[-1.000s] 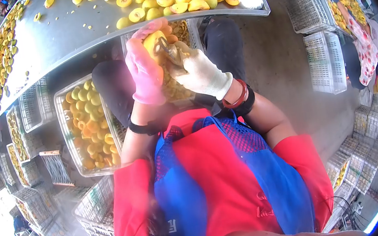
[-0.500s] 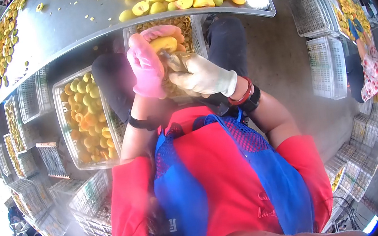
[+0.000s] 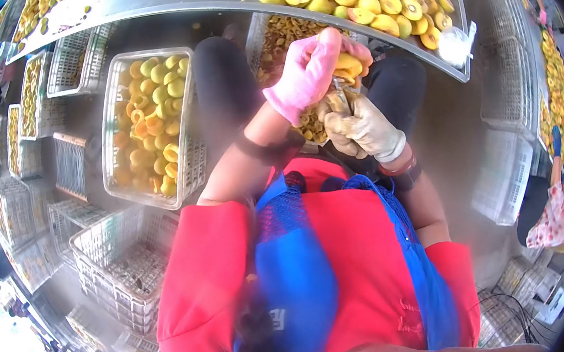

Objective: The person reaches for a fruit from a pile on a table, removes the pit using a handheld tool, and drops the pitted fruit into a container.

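My left hand point(image 3: 309, 73), in a pink glove, is closed around a yellow peach piece point(image 3: 349, 65). Just below and to its right, my right hand point(image 3: 366, 127), in a pale, stained glove, grips a small metal tool point(image 3: 339, 97). The tool's upper end is against or very near the peach; its exact shape is hard to make out. Both hands are above a crate of brownish-yellow scraps point(image 3: 275, 43) between my knees. Halved yellow peaches point(image 3: 373, 4) are heaped on the metal table just beyond.
The metal table point(image 3: 152, 2) runs across the front, with a tied clear plastic bag point(image 3: 454, 46) at its corner. A crate of peach halves point(image 3: 109, 145) stands left of my knee. More crates point(image 3: 112, 266) stand behind it. Another person point(image 3: 550, 212) works at the far right.
The whole view has shifted, so the table corner and side crate appear farther right. Both hands have also moved right in view, still together at the peach, and the metal tool shows more clearly.
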`<action>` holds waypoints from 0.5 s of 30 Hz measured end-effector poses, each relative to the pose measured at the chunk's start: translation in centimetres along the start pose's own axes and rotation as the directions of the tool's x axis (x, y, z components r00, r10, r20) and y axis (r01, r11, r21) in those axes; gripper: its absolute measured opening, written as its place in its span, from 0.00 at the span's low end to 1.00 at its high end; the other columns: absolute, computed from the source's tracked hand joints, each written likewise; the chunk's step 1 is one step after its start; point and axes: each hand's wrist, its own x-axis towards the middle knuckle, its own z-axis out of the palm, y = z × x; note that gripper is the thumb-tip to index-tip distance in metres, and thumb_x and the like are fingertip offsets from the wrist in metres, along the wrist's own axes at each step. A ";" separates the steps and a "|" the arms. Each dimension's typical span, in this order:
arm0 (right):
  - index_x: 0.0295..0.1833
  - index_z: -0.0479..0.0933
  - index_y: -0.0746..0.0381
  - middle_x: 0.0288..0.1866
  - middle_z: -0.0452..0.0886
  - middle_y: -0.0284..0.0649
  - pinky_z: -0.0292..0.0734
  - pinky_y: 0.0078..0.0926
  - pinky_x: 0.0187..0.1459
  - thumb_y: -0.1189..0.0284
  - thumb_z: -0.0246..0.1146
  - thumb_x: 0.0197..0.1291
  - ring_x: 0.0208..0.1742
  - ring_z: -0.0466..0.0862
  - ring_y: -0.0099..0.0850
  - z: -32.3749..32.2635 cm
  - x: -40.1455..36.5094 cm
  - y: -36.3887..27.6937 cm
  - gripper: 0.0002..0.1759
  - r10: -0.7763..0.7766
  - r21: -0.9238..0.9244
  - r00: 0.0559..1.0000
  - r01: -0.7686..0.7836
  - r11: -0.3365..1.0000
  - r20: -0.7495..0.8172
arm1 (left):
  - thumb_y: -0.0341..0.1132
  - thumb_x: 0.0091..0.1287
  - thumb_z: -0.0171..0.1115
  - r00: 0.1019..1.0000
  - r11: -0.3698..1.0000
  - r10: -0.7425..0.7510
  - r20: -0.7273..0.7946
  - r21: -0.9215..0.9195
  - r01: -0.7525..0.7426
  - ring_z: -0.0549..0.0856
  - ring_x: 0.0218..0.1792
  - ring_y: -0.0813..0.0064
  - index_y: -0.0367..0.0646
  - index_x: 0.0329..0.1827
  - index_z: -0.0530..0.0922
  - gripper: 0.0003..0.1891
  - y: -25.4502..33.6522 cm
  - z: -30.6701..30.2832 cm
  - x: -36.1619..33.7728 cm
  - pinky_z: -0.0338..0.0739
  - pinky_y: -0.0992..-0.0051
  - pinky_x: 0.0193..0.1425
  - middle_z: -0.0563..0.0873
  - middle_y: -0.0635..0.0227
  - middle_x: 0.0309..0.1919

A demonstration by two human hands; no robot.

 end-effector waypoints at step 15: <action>0.49 0.72 0.63 0.25 0.74 0.30 0.66 0.20 0.19 0.75 0.60 0.68 0.17 0.72 0.18 -3.2 4.7 5.9 0.07 0.031 -0.205 0.931 -0.112 0.972 -0.363 | 0.47 0.71 0.64 0.798 -0.300 0.579 -0.166 0.867 0.399 0.83 0.57 0.61 0.37 0.66 0.73 0.28 3.3 -36.3 -13.3 0.75 0.66 0.64 0.84 0.54 0.53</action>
